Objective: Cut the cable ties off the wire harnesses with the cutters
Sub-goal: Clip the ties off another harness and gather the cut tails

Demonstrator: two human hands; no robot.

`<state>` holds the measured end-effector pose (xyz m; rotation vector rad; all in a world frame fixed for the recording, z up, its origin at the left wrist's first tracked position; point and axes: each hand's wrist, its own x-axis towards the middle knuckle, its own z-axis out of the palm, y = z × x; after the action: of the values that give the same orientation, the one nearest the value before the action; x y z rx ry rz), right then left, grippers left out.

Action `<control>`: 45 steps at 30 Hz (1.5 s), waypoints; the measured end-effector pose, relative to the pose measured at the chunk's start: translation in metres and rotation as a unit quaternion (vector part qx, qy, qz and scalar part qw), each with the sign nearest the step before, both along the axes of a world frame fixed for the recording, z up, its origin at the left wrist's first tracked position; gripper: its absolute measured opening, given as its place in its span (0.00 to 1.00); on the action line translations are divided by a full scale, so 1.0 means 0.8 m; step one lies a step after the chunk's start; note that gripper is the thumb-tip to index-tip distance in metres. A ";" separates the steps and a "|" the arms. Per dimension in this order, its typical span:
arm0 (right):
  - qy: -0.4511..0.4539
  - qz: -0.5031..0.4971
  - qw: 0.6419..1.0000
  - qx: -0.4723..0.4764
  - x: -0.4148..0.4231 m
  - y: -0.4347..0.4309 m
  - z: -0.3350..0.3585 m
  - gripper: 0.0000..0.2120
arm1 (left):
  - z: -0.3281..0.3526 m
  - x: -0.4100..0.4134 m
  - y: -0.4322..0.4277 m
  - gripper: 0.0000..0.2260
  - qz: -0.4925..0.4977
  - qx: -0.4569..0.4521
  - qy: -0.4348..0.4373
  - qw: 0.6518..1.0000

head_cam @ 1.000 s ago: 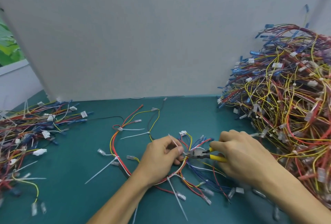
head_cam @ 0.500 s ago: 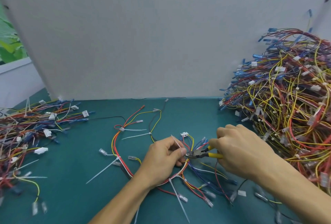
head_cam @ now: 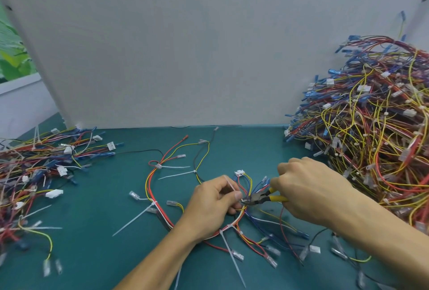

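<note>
View: we are looking down from the head camera at both hands working over the table.
Left hand (head_cam: 213,201): we are pinching the wire harness (head_cam: 150,185) between the thumb and curled fingers, right where several wires bunch together.
Held cable tie (head_cam: 232,185): its pale tail is poking up and back across our left fingers, and its head is sitting just beside the thumb tip.
Right hand (head_cam: 311,187): we are curling our fingers round the yellow handles of the cutters (head_cam: 258,197), with the knuckles facing up.
Cutters' nose: it is pointing left and touching the bunched wires at our left thumb; we cannot tell whether the blades are biting.
Harness position: it is lying spread in a loop mid-table, with red, yellow, blue and black wires fanning out around our hands.
Other cable ties: one is crossing the far branch (head_cam: 176,175), one is trailing left of the loop (head_cam: 134,219), and one is stretching towards us (head_cam: 232,259).
White connector (head_cam: 239,172): it is sitting just beyond our left fingers.
Right pile (head_cam: 371,139): a tall heap of harnesses is crowding the right side.
Left pile (head_cam: 34,169): a flatter tangle is spreading along the left edge.
Table (head_cam: 104,255): a teal surface is carrying everything, with a white board (head_cam: 185,46) standing behind it.
</note>
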<state>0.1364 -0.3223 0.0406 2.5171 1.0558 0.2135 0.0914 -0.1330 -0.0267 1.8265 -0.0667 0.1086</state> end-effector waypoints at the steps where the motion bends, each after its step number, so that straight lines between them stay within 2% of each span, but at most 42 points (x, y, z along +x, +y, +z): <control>1: 0.004 0.000 1.000 0.001 0.000 0.000 -0.001 0.08 | 0.000 0.000 0.000 0.11 -0.001 -0.001 0.000 1.000; 8: 0.023 -0.025 0.999 0.010 0.000 -0.002 -0.007 0.03 | -0.002 0.000 0.000 0.12 0.004 0.011 -0.002 1.000; 12: 0.015 -0.034 0.999 0.023 0.000 -0.005 -0.013 0.01 | -0.005 0.001 0.000 0.09 0.023 -0.011 0.005 1.000; 17: -0.014 -0.055 0.995 0.088 -0.008 -0.017 -0.017 0.08 | 0.003 0.005 0.005 0.06 0.076 -0.095 -0.013 0.993; 20: -0.021 -0.069 0.989 0.132 -0.020 -0.026 -0.017 0.11 | 0.021 0.005 0.014 0.10 0.071 -0.144 -0.006 0.987; 22: -0.017 -0.061 0.987 0.148 -0.033 -0.029 -0.020 0.11 | 0.030 0.002 0.022 0.11 0.053 -0.145 0.006 0.988; 24: -0.029 -0.026 0.988 0.149 -0.047 -0.028 -0.023 0.09 | 0.034 -0.008 0.029 0.08 0.014 -0.104 0.001 0.994; 26: -0.044 -0.016 0.988 0.148 -0.058 -0.031 -0.028 0.14 | 0.026 -0.023 0.038 0.11 -0.049 -0.012 -0.016 0.999; 28: -0.064 -0.019 0.986 0.153 -0.064 -0.032 -0.034 0.17 | 0.012 -0.035 0.042 0.13 -0.108 0.093 -0.026 0.989; 30: -0.075 -0.009 0.985 0.154 -0.068 -0.034 -0.040 0.17 | 0.003 -0.039 0.041 0.15 -0.143 0.155 -0.027 0.977; 32: -0.085 0.001 0.984 0.156 -0.069 -0.035 -0.044 0.17 | 0.000 -0.035 0.038 0.14 -0.150 0.167 -0.042 0.974; 36: -0.090 0.013 0.981 0.172 -0.071 -0.033 -0.047 0.17 | 0.002 -0.030 0.030 0.02 -0.115 0.162 -0.071 0.978; 40: -0.101 0.019 0.979 0.179 -0.072 -0.034 -0.050 0.18 | 0.001 -0.030 0.022 0.03 -0.092 0.195 -0.069 0.974; 45: -0.107 0.014 0.978 0.180 -0.072 -0.034 -0.051 0.17 | 0.000 -0.032 0.021 0.04 -0.129 0.183 -0.069 0.972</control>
<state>0.0787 -0.3496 -0.0004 2.7130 1.0399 0.7275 0.0659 -0.1160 -0.0268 2.1584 -0.4464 0.0417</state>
